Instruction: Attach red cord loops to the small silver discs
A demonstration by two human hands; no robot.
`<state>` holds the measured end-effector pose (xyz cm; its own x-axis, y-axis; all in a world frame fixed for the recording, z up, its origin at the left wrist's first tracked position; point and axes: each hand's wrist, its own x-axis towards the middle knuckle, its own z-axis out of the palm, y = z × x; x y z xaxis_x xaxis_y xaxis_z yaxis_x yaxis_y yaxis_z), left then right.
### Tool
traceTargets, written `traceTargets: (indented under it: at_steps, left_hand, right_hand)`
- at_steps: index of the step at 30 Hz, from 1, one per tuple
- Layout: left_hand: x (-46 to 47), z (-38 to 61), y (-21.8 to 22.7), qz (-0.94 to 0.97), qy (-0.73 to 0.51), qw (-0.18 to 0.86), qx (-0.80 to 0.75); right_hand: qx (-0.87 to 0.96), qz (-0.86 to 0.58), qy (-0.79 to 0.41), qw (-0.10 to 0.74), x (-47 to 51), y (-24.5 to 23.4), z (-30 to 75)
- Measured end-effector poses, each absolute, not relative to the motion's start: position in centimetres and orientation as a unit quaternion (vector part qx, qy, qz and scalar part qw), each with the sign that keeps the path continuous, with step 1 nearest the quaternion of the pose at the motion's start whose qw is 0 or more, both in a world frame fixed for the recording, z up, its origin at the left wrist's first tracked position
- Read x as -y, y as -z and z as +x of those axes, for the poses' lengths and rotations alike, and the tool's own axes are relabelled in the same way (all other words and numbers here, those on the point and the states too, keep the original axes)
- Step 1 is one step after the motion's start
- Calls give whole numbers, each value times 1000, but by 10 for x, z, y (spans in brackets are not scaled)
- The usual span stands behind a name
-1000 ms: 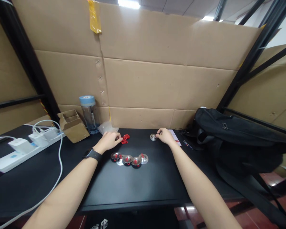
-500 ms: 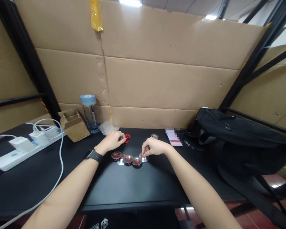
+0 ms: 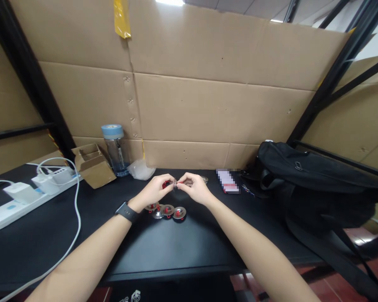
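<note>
My left hand (image 3: 155, 191) and my right hand (image 3: 193, 188) meet fingertip to fingertip just above the black table (image 3: 182, 247). The left hand pinches a small red clip (image 3: 166, 184). The right hand pinches a small silver disc (image 3: 175, 184) held against the clip. Below the hands, a short row of silver discs with red clips (image 3: 167, 211) lies on the table. Another silver piece (image 3: 204, 179) peeks out behind my right hand. A black watch (image 3: 126, 211) is on my left wrist.
A water bottle (image 3: 116, 149), an open cardboard box (image 3: 93, 165) and a clear plastic bag (image 3: 141, 171) stand at the back left. A white power strip with cables (image 3: 25, 195) lies far left. A black backpack (image 3: 308, 184) fills the right side. Cardboard walls enclose the back.
My right hand left the silver piece at the back, took the rightmost disc from the row and lifted it. My left hand rose with a red clip to meet it.
</note>
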<state>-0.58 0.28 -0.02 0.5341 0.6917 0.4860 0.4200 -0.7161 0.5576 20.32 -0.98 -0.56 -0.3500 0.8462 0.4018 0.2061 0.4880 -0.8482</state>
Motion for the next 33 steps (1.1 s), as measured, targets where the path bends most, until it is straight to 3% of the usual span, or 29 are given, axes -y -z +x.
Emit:
traceTargets:
  at_steps: [6,13,18,24,33]
  left_hand:
    - [-3,-3,4,855,-349,195,-332]
    - [-15,-14,11,866,-284,70,-405]
    - [-33,-40,20,840,-239,22,-487]
    - [-36,-48,18,828,-222,35,-513]
    - [-26,-46,-1,850,-241,47,-466]
  right_hand:
    - [792,-349,-253,432,13,5,203]
    - [824,-376,-173,386,4,8,213]
    - [773,-498,-70,388,-25,14,256]
    - [721,-601,-103,330,-54,28,305]
    - [752,-574,-146,288,-54,30,307]
